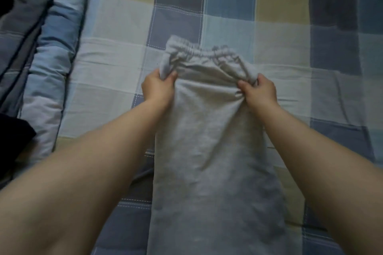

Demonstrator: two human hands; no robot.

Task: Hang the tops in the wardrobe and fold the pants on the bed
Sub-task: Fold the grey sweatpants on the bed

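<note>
A pair of light grey pants (209, 147) lies lengthwise on the bed (116, 18), its elastic waistband at the far end and the legs running back toward the person and out of view at the bottom edge. Both bare arms reach forward over the checked bedsheet of blue, beige and white squares. The left hand (158, 87) has its grip closed on a bunch of fabric at the left side of the pants just below the waistband, thumb on top. The right hand (260, 89) pinches the right side at the same height, fingers curled into the cloth, which puckers around them. Between the two hands the fabric is drawn fairly smooth, and the waistband is gathered and slightly raised beyond the knuckles. To the left, a rolled quilt (51, 47) in the same blue check lies along the bed, and a dark garment (14, 141) sits at the left edge near it.
</note>
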